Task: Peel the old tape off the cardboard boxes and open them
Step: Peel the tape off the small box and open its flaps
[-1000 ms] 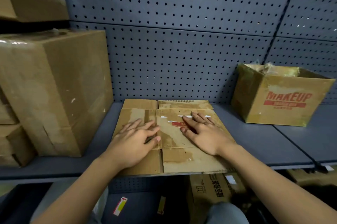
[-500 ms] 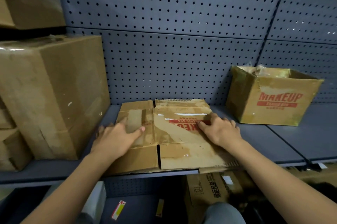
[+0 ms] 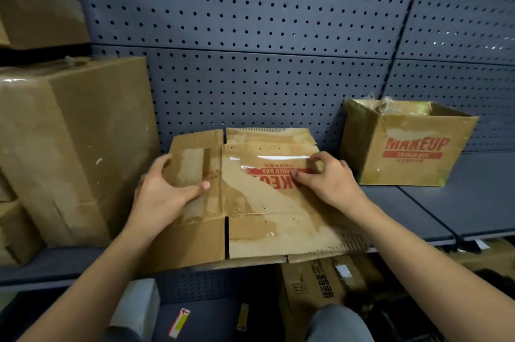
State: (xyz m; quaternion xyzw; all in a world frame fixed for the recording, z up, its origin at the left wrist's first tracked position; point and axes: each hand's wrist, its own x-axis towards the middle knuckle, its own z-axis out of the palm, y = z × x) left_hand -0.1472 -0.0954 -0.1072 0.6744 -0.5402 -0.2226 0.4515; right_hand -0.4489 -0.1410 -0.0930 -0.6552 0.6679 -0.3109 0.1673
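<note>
A flattened brown cardboard box (image 3: 259, 213) with red print and patches of shiny old tape lies on the grey shelf, its near edge over the shelf lip. My left hand (image 3: 164, 191) grips its left edge, thumb on top and fingers wrapped round the side. My right hand (image 3: 328, 177) grips its right edge, thumb lying on the red lettering and fingers curled over the far corner. The box's far side is raised a little off the shelf.
An open box marked MAKEUP (image 3: 404, 144) stands at the right on the shelf (image 3: 434, 210). Large taped boxes (image 3: 69, 141) are stacked at the left. A pegboard wall (image 3: 250, 35) closes the back. Under the shelf is another box (image 3: 320, 283).
My hands have slid from lying flat on top of the flattened box out to its left and right edges and taken hold; the box has tilted up slightly.
</note>
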